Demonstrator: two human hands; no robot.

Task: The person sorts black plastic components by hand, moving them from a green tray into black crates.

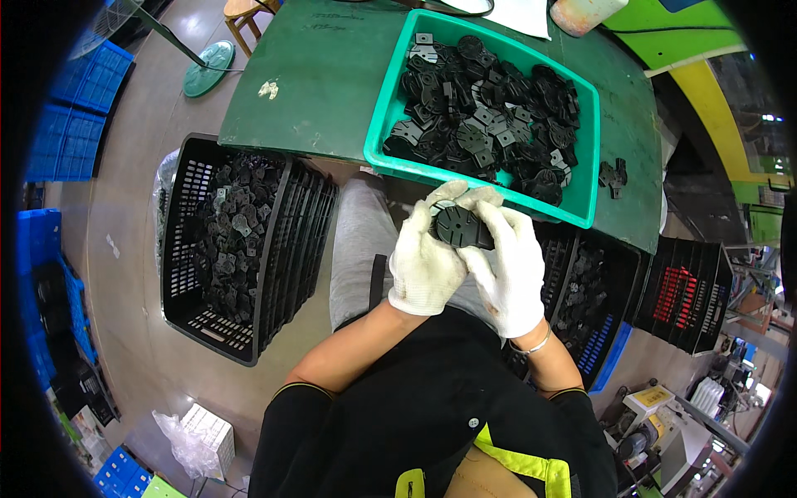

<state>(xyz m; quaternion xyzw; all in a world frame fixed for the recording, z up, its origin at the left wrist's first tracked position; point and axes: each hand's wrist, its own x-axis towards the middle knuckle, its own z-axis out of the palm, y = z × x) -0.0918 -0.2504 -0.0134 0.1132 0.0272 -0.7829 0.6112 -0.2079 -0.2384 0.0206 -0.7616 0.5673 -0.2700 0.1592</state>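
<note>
Both of my hands wear white knit gloves and meet in front of the tray's near edge. Between them is a round black plastic part [458, 227] with slots in its face. My left hand [426, 261] grips it from the left, fingers curled round its rim. My right hand [508, 266] holds its right side, thumb below and fingers above. Just beyond sits a teal tray [490, 184] heaped with similar black parts [473, 137], some showing paler grey faces.
A green table [307, 91] bears the tray, with a few loose black parts [613, 176] at its right. Black crates [267, 274] of parts stand on the floor to the left. Another black crate [585, 290] is at the right. Blue bins [70, 137] line the far left.
</note>
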